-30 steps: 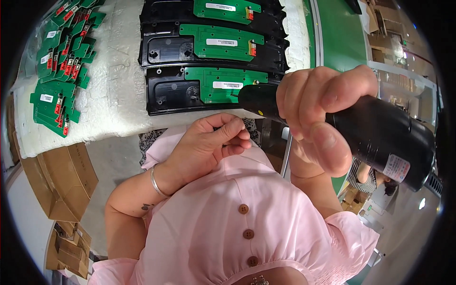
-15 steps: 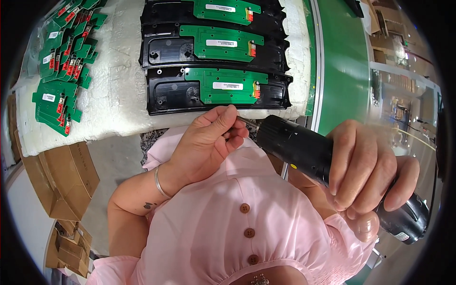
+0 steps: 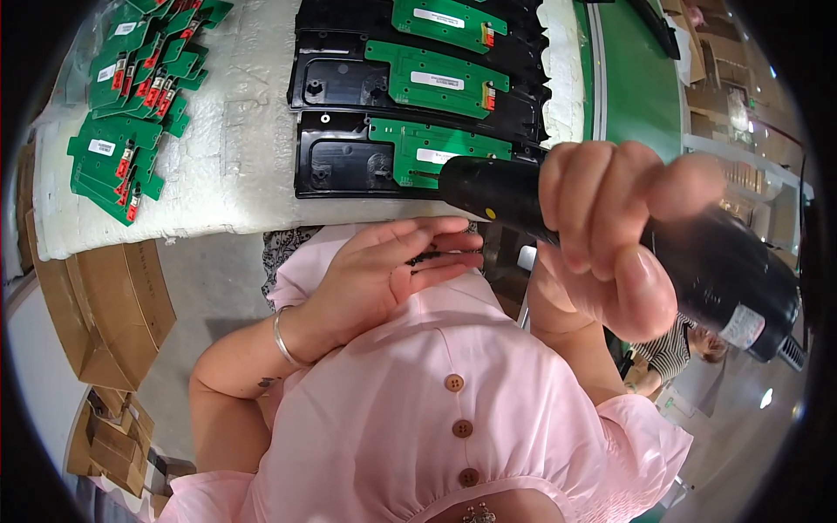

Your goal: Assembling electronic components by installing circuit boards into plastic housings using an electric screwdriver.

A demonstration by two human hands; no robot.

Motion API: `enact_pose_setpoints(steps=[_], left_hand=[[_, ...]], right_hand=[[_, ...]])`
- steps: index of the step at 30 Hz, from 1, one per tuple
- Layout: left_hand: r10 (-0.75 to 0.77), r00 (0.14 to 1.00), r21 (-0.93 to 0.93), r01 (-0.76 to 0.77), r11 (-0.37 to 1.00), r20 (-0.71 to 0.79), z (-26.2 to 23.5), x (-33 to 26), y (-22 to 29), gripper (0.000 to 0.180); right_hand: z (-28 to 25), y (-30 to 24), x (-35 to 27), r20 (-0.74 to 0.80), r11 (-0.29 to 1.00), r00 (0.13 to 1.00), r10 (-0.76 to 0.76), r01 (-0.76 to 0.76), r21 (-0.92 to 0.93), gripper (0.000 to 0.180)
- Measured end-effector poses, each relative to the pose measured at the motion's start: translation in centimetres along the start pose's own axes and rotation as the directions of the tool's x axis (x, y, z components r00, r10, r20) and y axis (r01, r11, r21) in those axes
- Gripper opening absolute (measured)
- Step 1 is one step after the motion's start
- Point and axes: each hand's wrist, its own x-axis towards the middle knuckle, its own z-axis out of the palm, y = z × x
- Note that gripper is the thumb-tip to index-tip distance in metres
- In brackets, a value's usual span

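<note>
My right hand (image 3: 610, 235) is wrapped round a black electric screwdriver (image 3: 497, 196). The driver slants leftward, its thin bit reaching over the green circuit board (image 3: 410, 139) in the nearest black plastic housing (image 3: 340, 161). Whether the tip touches the board, I cannot tell. Just below that housing, my left hand (image 3: 375, 261) is cupped with its fingers partly stretched out. Small dark pieces that look like screws (image 3: 427, 258) lie among those fingers. The driver's body hides the right end of the nearest housing.
Further housings with boards (image 3: 436, 80) lie in a row behind the nearest one. A pile of loose green circuit boards (image 3: 118, 152) sits at the left of the white padded surface (image 3: 235, 174). Cardboard boxes (image 3: 113, 314) stand lower left. A person in stripes (image 3: 667, 353) is at the right.
The driver has moved away from my left fingertips, its front end now over the nearest board. My left fingers have gone from a pinch to a looser, more stretched shape.
</note>
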Motion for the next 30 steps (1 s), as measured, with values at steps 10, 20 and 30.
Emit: enact_pose_setpoints(steps=[10, 20, 30], left_hand=[[-0.015, 0.997, 0.257, -0.005, 0.967, 0.076, -0.8, -0.3, 0.8, 0.018], [0.086, 0.996, 0.148, -0.087, 0.985, 0.011, -0.5, -0.1, 0.7, 0.013], [0.114, 0.994, -0.012, -0.114, 0.993, -0.003, 2.3, 1.6, 2.2, 0.011]], right_hand=[[1.6, 0.6, 0.7, -0.048, 0.991, 0.993, 0.106, -0.109, -0.074, 0.024], [1.4, 0.7, 1.5, -0.022, 0.987, 0.988, 0.150, -0.151, -0.051, 0.025], [-2.6, -5.5, 1.5, 0.055, 0.958, 0.978, -0.203, 0.186, 0.217, 0.028]])
